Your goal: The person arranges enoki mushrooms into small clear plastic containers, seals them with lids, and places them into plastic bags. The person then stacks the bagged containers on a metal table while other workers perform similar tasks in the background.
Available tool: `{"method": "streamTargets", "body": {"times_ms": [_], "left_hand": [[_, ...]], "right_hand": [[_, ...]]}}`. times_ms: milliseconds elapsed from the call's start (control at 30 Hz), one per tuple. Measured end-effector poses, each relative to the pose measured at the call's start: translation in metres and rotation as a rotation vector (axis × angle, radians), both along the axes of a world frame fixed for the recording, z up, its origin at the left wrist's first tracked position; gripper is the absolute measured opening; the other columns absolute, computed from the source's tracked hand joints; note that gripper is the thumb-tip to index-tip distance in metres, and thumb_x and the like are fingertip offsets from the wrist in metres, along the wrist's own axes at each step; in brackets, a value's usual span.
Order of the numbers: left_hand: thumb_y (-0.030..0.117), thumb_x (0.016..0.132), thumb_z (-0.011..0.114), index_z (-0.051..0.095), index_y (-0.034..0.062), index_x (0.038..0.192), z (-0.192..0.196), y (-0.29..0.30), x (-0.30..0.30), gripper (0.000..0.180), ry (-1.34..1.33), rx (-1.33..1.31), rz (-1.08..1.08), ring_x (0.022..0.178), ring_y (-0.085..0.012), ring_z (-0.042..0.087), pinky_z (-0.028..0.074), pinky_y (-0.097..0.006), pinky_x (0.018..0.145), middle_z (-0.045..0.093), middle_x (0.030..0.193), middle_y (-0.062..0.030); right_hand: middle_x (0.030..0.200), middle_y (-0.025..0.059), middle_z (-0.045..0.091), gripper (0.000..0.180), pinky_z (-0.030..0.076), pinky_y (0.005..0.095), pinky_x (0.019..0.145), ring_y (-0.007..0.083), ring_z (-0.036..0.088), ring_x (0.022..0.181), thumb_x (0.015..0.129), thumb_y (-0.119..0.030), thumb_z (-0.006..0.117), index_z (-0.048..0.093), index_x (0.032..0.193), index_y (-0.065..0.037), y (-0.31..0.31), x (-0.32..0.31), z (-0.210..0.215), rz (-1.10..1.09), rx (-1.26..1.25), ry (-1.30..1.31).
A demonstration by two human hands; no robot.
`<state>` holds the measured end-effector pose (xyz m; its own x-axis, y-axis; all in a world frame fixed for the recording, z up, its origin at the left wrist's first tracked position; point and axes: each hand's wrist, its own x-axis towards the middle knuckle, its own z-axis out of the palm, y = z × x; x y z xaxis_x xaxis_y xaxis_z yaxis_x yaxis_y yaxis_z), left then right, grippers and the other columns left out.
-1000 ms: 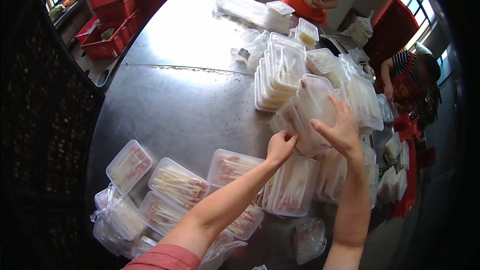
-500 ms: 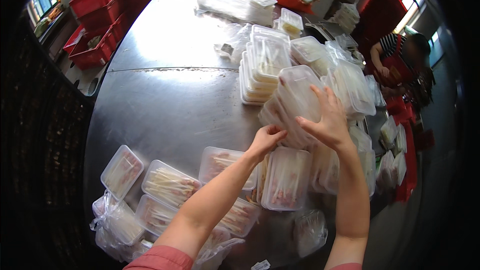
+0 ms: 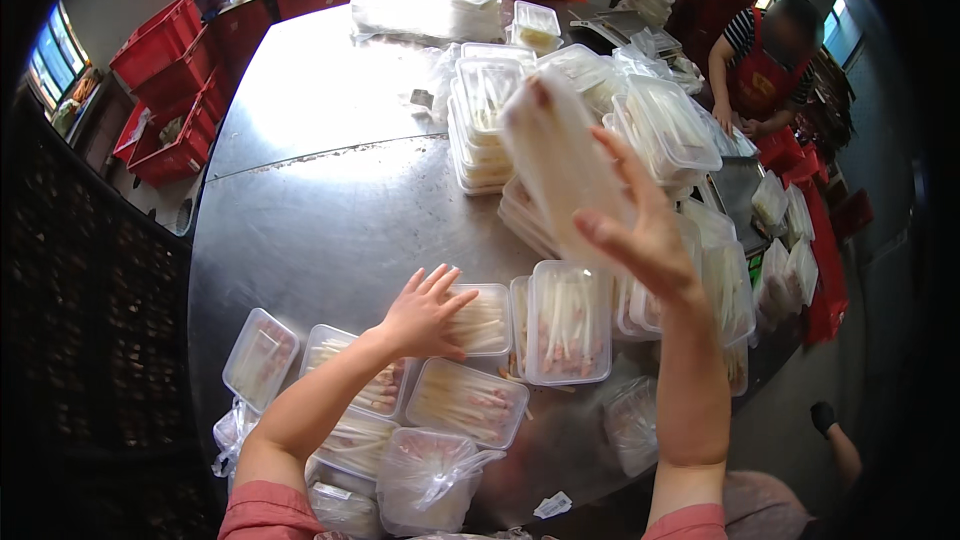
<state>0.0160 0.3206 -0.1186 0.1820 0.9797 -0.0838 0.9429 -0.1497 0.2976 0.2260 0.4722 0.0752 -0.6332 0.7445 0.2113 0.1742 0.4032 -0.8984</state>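
Note:
My right hand (image 3: pixel 648 225) grips a clear lidded plastic container (image 3: pixel 562 155), thumb on one side and fingers on the other. That container is lifted and tilted, slightly blurred, and hides part of the stacks behind it. My left hand (image 3: pixel 428 315) lies with fingers spread on the edge of a rectangular container of pale sticks (image 3: pixel 482 320). Just right of it, another container (image 3: pixel 570 325) holds pale sticks with pinkish ends. Nearer me sit a similar container (image 3: pixel 468 402) and a knotted clear plastic bag (image 3: pixel 425 480). Several more filled containers surround my left forearm.
Tall stacks of containers (image 3: pixel 485 140) stand mid-table on the metal tabletop (image 3: pixel 290 230). Another pile (image 3: pixel 670 125) rises to the right. Red crates (image 3: pixel 175 145) are beyond the left edge. Two people in aprons (image 3: pixel 765 70) are at the far side and far right.
My right hand has raised a container off the stack and tilted it. My left hand has left the stack, moved left and nearer, and spread its fingers over a filled container. The view has shifted.

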Motion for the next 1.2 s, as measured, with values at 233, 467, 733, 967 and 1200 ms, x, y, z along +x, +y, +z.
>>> {"method": "streamTargets", "body": {"times_ms": [233, 467, 733, 967, 1200], "left_hand": [[0.025, 0.075, 0.067, 0.064, 0.0204, 0.116, -0.002, 0.006, -0.03, 0.041, 0.079, 0.147, -0.088, 0.135, -0.0249, 0.035, 0.025, -0.049, 0.112, 0.045, 0.14, -0.0053], [0.003, 0.077, 0.059, 0.066, 0.0105, 0.085, -0.016, 0.004, -0.072, 0.014, -0.195, 0.593, 0.6, 0.088, -0.0293, 0.059, 0.049, -0.038, 0.075, 0.06, 0.091, -0.009], [0.007, 0.074, 0.067, 0.047, 0.0137, 0.136, 0.044, -0.087, -0.069, 0.065, 0.181, 0.367, 0.512, 0.129, -0.0353, 0.043, 0.04, -0.038, 0.103, 0.037, 0.145, -0.0205], [0.022, 0.074, 0.076, 0.05, 0.0023, 0.13, 0.072, -0.234, -0.031, 0.064, -0.329, -0.238, 0.947, 0.104, -0.0364, 0.058, 0.048, -0.04, 0.089, 0.054, 0.121, -0.023], [0.026, 0.068, 0.082, 0.036, 0.0103, 0.141, 0.046, -0.23, 0.035, 0.088, -0.297, 0.067, 0.769, 0.096, -0.0384, 0.058, 0.049, -0.042, 0.082, 0.051, 0.111, -0.0245]], "right_hand": [[0.129, 0.0257, 0.043, 0.088, 0.037, 0.0491, 0.096, 0.0421, 0.047, 0.113, 0.063, -0.047, 0.076, 0.044, 0.135, -0.008, -0.038, -0.038, -0.087, -0.013, 0.336, -0.249], [0.139, 0.0254, 0.035, 0.092, 0.027, 0.0508, 0.106, 0.0386, 0.032, 0.13, 0.063, -0.054, 0.075, 0.041, 0.139, -0.015, -0.051, -0.107, -0.157, -0.147, 0.504, -0.537], [0.15, 0.017, 0.028, 0.067, 0.016, 0.0512, 0.113, 0.0335, 0.021, 0.14, 0.083, -0.039, 0.066, 0.042, 0.139, -0.01, -0.056, -0.112, -0.171, -0.284, 0.629, -0.401], [0.093, 0.0128, 0.064, 0.037, 0.051, 0.0336, 0.068, 0.0243, 0.066, 0.076, 0.077, -0.02, 0.072, 0.062, 0.108, -0.003, -0.206, 0.061, -0.136, -0.112, -0.044, -0.608], [0.108, 0.0137, 0.062, 0.033, 0.055, 0.0308, 0.077, 0.0189, 0.064, 0.092, 0.095, -0.013, 0.055, 0.044, 0.123, 0.002, -0.241, 0.071, -0.215, -0.318, -1.028, -0.15]]}}
